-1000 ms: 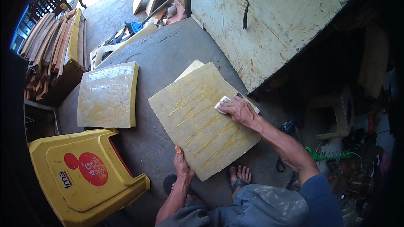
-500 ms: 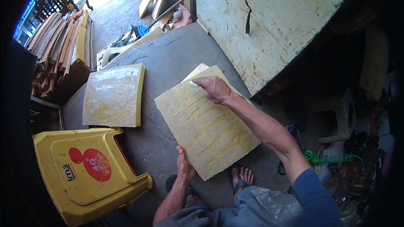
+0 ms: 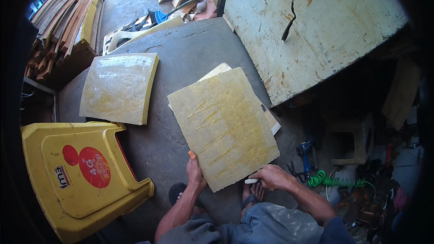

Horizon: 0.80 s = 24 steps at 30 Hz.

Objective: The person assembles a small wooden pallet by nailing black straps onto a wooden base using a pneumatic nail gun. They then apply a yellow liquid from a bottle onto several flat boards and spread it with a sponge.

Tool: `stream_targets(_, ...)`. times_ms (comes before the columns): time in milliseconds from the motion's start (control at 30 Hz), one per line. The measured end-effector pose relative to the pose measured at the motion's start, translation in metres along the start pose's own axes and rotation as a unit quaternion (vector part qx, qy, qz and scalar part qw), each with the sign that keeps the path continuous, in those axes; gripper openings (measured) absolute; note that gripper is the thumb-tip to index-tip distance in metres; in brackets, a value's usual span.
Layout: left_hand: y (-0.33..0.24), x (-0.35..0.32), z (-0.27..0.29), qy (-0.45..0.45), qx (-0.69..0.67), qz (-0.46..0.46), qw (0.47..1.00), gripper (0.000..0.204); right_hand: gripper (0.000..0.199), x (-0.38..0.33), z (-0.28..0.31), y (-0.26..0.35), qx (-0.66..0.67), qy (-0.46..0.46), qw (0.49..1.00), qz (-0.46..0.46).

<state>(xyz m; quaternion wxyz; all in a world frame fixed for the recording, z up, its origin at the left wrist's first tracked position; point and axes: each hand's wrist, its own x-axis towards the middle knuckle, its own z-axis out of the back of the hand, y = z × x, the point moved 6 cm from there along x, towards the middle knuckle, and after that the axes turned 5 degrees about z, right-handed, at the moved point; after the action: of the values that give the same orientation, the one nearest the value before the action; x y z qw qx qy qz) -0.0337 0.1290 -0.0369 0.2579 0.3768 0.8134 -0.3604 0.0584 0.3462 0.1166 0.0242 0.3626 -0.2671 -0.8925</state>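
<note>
The right hand [image 3: 271,177] has come back from the far edge to the near corner of the yellowish glue-streaked square board [image 3: 224,126], fingers clenched on a small white scraper [image 3: 251,181]. The left hand [image 3: 195,171] still grips the near edge. Two more boards: one underneath, one lying apart [image 3: 120,88] on the concrete floor [image 3: 190,49].

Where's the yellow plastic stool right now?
In the head view, the yellow plastic stool sits at the lower left, on the person's left side, just below the glue-coated panel lying on the grey table.
</note>
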Motion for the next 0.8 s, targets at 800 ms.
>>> stream_targets(800,-0.008,-0.002,-0.010,0.021,-0.019,0.066,0.997,0.079,0.038,0.059,0.046,0.052,0.032,-0.145,0.979,0.141)
